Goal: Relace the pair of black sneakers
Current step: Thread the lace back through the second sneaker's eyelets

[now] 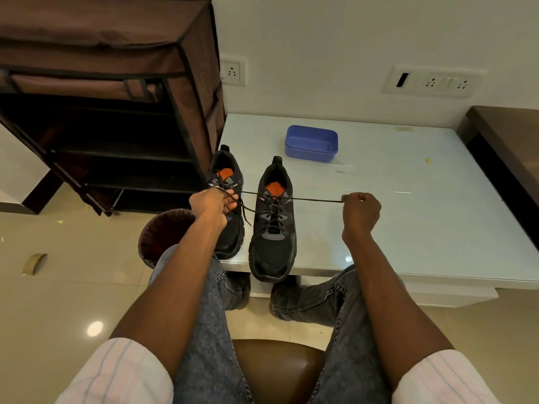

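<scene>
Head view: both hands' grip [214,201] [361,208] closed on taut lace [306,199].

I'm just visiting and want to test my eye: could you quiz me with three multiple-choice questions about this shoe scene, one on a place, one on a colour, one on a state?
1. Where does the blue tub sit?
A. on the floor
B. on the table, behind the shoes
C. inside the rack

2. What colour shows inside the shoes?
A. orange
B. green
C. white

3. How is the lace between the hands?
A. slack on the table
B. knotted in a bow
C. pulled taut

Answers:
1 B, it rests on the tabletop beyond the right shoe.
2 A, both insoles are orange.
3 C, the left hand and right hand draw it straight.
</scene>
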Tool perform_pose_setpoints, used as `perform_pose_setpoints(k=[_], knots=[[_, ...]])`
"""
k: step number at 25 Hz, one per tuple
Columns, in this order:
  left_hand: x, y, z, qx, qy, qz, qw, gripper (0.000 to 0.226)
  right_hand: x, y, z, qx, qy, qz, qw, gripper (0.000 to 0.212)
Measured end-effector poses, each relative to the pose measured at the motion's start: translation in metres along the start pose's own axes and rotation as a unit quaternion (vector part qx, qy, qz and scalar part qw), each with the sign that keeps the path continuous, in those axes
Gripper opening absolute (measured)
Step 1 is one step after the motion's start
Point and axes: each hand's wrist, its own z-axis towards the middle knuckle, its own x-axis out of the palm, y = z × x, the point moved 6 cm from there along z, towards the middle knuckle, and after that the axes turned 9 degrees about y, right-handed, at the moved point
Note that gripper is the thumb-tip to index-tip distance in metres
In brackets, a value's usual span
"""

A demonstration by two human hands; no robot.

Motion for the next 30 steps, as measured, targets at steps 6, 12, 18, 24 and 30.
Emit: perform_pose_setpoints(k=[6, 12, 18, 24, 30], knots=[[-0.023, -0.022, -0.013, 0.100, -0.153, 0.144, 0.973, 0.048, 0.002, 0.005, -0.009, -0.048, -0.005, -0.268, 0.962, 0.036], [-0.007, -0.044, -0.040, 0.305, -0.112, 0.083, 0.942, 0.047, 0.046, 0.005, -0.029, -0.157, 0.137, -0.277, 0.938, 0.038], [0.060, -0.008, -0.040, 0.327, 0.165, 0.518, 0.774, 0.037, 0.100, 0.001, -0.055, -0.216, 0.283, -0.259, 0.898, 0.024], [0.067, 0.015, -0.019, 0.244, 0.169, 0.613, 0.733, 0.020, 0.110, -0.006, -0.048, -0.199, 0.273, -0.358, 0.871, 0.012], [0.058, 0.011, -0.017, 0.230, 0.175, 0.603, 0.744, 0.026, 0.095, 0.003, -0.039, -0.221, 0.222, -0.385, 0.868, 0.025]])
